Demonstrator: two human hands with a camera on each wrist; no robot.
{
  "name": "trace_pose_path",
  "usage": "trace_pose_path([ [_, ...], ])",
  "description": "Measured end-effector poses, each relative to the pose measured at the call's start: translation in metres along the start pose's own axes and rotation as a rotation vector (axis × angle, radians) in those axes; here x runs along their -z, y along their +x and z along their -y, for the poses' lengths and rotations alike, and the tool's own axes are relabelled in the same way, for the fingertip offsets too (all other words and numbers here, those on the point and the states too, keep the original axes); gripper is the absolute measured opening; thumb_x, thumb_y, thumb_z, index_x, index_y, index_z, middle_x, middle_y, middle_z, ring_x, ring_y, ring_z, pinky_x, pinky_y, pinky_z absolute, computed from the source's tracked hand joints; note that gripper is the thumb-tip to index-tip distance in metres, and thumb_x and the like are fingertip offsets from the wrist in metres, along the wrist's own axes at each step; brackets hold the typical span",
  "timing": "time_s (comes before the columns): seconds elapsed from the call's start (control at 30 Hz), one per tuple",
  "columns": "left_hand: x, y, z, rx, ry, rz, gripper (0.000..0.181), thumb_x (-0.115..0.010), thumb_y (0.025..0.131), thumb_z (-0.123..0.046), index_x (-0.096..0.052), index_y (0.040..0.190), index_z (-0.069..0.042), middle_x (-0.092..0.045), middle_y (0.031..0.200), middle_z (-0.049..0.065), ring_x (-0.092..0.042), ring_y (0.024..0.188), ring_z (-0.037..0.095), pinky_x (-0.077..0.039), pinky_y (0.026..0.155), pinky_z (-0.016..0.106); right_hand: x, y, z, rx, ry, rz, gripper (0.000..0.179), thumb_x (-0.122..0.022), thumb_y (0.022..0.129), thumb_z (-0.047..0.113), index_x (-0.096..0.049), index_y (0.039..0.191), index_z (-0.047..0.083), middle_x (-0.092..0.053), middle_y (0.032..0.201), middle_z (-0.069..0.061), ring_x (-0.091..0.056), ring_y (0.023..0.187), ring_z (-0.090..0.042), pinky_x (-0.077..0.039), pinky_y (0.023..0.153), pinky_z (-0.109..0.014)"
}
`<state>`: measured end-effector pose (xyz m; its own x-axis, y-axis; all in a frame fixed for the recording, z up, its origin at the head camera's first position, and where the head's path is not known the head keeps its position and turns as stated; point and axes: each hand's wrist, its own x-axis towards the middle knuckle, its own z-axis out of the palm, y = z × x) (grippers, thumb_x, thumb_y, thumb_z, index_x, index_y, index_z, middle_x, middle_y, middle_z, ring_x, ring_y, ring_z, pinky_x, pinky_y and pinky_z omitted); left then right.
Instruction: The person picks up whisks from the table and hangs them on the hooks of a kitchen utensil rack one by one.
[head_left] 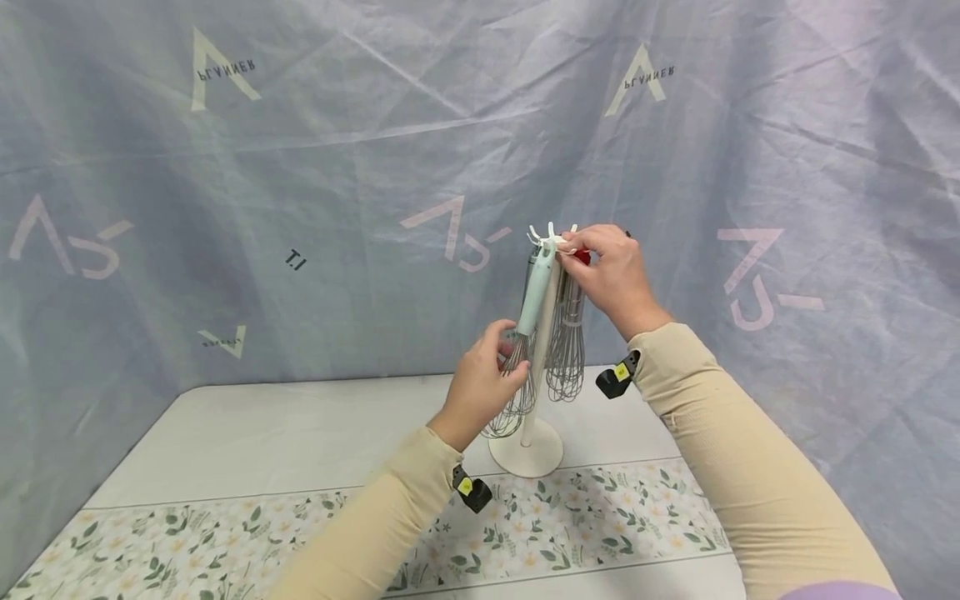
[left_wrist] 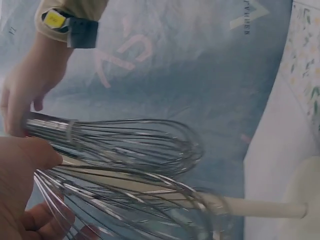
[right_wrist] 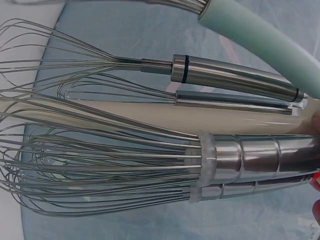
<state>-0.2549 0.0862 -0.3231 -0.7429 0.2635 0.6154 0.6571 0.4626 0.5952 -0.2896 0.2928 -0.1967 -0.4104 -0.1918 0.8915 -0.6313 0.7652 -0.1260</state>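
Note:
A whisk with a mint-green handle (head_left: 536,289) hangs by its top end on the front of a white whisk stand (head_left: 528,457). My left hand (head_left: 483,377) has its thumb and fingers around the wires (left_wrist: 125,187) of this whisk, below the handle. Up at the hooks, my right hand (head_left: 611,265) pinches the top of the stand, right beside the red end (head_left: 581,256) of a steel-handled whisk. Two steel-handled whisks (right_wrist: 265,156) hang together under that hand. Its fingertips are mostly out of frame in the right wrist view.
Another steel whisk (right_wrist: 225,75) and a slimmer one (right_wrist: 230,100) hang behind the mint handle. The round base rests on a white table (head_left: 300,433) with a floral strip (head_left: 187,542). A grey printed cloth (head_left: 337,183) rises behind the table.

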Motion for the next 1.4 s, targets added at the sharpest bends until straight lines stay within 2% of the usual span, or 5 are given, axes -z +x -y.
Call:
trace_pose_path([
  [0.23,-0.015,-0.012,0.003,0.086,-0.048,0.064,0.046,-0.073,0.095,-0.029,-0.059,0.136,-0.011,-0.064,0.111,0.006,-0.061,0.090,0.017,-0.052,0.072,0.031,0.002,0.000,0.001,-0.009,-0.006,-0.002,0.004,-0.077,0.087,0.003,-0.078,0.091,0.002,-0.076,0.103,-0.011,-0.065,0.103,-0.031,-0.049,0.093,-0.044],
  [0.43,-0.023,-0.019,0.007,0.146,-0.098,0.096,0.048,-0.072,0.096,-0.035,-0.059,0.135,-0.011,-0.062,0.110,0.004,-0.057,0.085,0.014,-0.050,0.069,0.030,0.003,-0.001,0.005,-0.030,-0.002,0.022,0.005,-0.076,0.089,0.007,-0.078,0.093,0.004,-0.076,0.105,-0.009,-0.065,0.107,-0.030,-0.049,0.096,-0.044],
  [0.7,-0.027,-0.027,-0.003,0.128,-0.150,0.105,0.050,-0.074,0.093,-0.038,-0.061,0.130,-0.007,-0.062,0.101,0.004,-0.058,0.076,0.009,-0.051,0.065,0.026,0.002,-0.002,0.001,-0.011,0.050,-0.017,0.008,-0.077,0.087,0.002,-0.079,0.093,0.004,-0.076,0.103,-0.010,-0.065,0.104,-0.030,-0.047,0.092,-0.043],
  [1.23,-0.035,-0.035,0.014,0.260,0.032,0.138,0.071,-0.070,0.092,-0.054,-0.049,0.145,-0.013,-0.057,0.125,0.007,-0.062,0.103,0.022,-0.053,0.079,0.042,0.001,-0.004,0.004,-0.051,0.063,0.015,0.007,-0.074,0.090,0.005,-0.078,0.095,0.005,-0.075,0.107,-0.009,-0.063,0.109,-0.029,-0.046,0.094,-0.044],
  [1.4,-0.032,-0.033,0.016,0.255,0.092,0.132,0.077,-0.071,0.089,-0.058,-0.046,0.146,-0.014,-0.056,0.125,0.010,-0.062,0.099,0.023,-0.053,0.073,0.040,0.011,-0.005,0.004,-0.083,0.069,0.121,0.013,-0.071,0.093,0.012,-0.075,0.104,0.006,-0.071,0.120,-0.008,-0.056,0.121,-0.030,-0.041,0.103,-0.048],
])
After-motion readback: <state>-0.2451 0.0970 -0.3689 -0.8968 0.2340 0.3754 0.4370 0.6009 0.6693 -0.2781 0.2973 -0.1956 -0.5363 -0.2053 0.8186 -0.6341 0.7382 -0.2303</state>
